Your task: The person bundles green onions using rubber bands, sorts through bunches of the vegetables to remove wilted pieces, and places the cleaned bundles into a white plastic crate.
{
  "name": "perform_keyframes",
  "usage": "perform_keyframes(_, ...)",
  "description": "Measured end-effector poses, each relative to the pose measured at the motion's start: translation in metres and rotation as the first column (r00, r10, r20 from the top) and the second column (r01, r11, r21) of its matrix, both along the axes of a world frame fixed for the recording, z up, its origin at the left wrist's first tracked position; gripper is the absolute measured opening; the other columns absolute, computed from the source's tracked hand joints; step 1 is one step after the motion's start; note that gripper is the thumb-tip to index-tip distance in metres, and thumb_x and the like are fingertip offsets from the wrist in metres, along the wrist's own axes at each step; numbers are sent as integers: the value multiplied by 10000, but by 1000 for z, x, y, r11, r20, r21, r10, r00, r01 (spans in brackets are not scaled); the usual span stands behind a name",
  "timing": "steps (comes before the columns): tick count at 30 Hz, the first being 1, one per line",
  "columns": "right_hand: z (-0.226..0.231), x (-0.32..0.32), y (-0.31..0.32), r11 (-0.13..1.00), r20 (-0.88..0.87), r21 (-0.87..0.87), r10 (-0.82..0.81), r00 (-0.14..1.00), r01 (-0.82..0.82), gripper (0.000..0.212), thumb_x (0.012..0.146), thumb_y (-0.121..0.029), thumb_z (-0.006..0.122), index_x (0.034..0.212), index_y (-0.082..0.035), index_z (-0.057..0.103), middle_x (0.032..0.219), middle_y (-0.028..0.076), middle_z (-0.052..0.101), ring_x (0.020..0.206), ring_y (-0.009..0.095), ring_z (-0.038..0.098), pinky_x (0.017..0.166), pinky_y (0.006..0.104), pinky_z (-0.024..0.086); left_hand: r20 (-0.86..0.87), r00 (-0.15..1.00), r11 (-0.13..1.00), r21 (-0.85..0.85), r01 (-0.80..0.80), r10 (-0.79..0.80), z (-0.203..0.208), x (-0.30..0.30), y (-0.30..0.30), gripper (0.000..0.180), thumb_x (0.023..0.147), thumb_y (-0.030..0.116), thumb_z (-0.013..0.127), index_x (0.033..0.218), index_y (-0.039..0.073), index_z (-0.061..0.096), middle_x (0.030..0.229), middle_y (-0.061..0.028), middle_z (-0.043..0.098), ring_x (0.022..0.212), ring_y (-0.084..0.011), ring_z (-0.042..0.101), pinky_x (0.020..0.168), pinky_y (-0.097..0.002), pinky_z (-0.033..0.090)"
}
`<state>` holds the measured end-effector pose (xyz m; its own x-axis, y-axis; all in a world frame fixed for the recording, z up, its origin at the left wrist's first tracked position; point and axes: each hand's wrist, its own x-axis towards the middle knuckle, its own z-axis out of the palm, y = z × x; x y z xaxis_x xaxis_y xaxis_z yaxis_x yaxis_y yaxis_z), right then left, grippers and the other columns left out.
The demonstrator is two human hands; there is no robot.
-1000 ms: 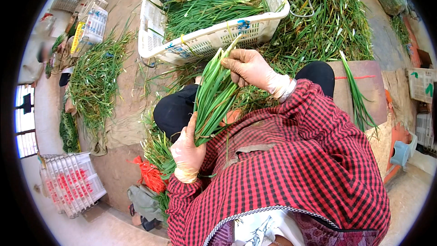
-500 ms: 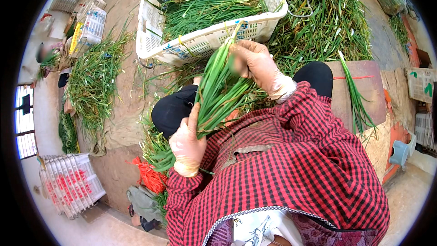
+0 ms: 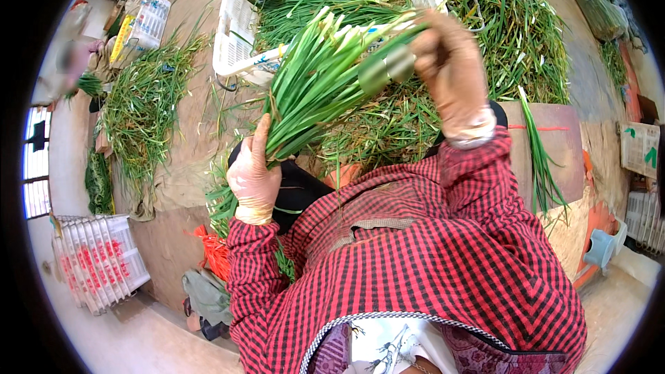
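Left fingers [image 3: 261, 137] hold a gathered bunch [image 3: 305, 93]; right fingers [image 3: 445, 33] blur, grip I can't tell; beyond them, unbunched stalks [image 3: 325, 5] lie in the crate [image 3: 235, 36].

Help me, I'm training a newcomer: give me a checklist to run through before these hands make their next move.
1. Left hand holding the bundle by its leafy lower end: ok.
2. Right hand gripping stalks firmly at the pale end: cannot tell, fingers blurred.
3. Pale ends level with each other: not ok, they fan out unevenly.
4. Basket unobstructed in this view: not ok, the bundle covers part of its front wall.
5. Stalks on the board lying apart from the big pile: ok.
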<state>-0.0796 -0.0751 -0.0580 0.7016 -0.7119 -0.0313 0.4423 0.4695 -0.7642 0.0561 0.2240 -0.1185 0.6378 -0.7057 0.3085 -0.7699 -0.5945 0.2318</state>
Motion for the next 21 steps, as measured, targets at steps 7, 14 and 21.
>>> perform_keyframes(7, -10, -74, -140, 927, -49, -329, -210, 977, 182, 213, 940, -140, 614, 1062, 30, 577, 844, 78, 648, 694, 111, 582, 599, 218, 490, 71, 993, 994, -73, -87, 92, -20, 7, 47, 838, 676, -32, 677, 1437, 247, 461, 971, -95, 628, 773, -337, 645, 644, -410, 522)
perform_keyframes(14, -37, -20, -49, 405, -486, -846, -318, 814, -347, 370, 878, -274, 670, 1187, -69, 656, 892, 67, 704, 785, 173, 667, 735, 289, 520, 190, 979, 997, 10, -76, 73, -16, -4, 62, 784, 667, 77, 768, 1398, 230, 526, 926, -82, 614, 715, -292, 629, 591, -383, 505)
perform_keyframes(21, -22, 59, 12, 238, -714, -696, -125, 689, -677, 383, 868, -424, 610, 962, -67, 710, 781, 146, 693, 771, 313, 682, 732, 388, 541, 251, 967, 999, 18, 44, -47, -10, -24, 55, 757, 686, 127, 761, 1399, 213, 520, 961, -122, 632, 735, -306, 633, 607, -386, 516)
